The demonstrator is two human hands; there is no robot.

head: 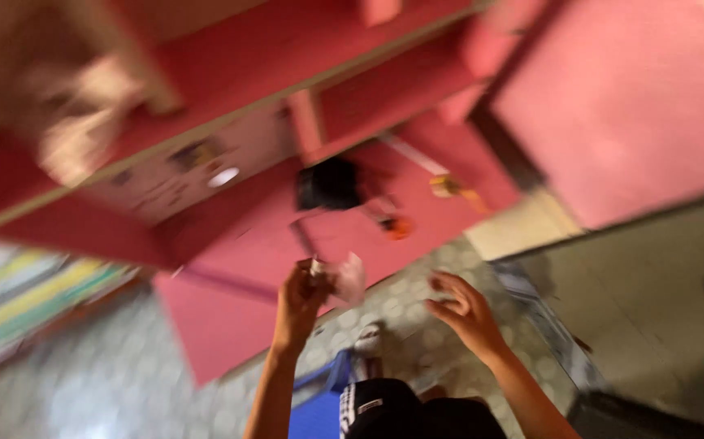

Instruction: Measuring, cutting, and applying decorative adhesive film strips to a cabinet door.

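The view is heavily motion-blurred and tilted. My left hand is raised in front of me and grips a small crumpled pale pink scrap, paper or cloth, I cannot tell which. My right hand hovers to the right with fingers spread and nothing in it. Both hands are over a low pink shelf board. A black object lies further back on the pink surface, with small orange items near it.
Pink wooden shelving and a pink panel fill the top. A patterned tiled floor lies below. A blue stool and my dark shorts are at the bottom. Striped yellow-green material sits left.
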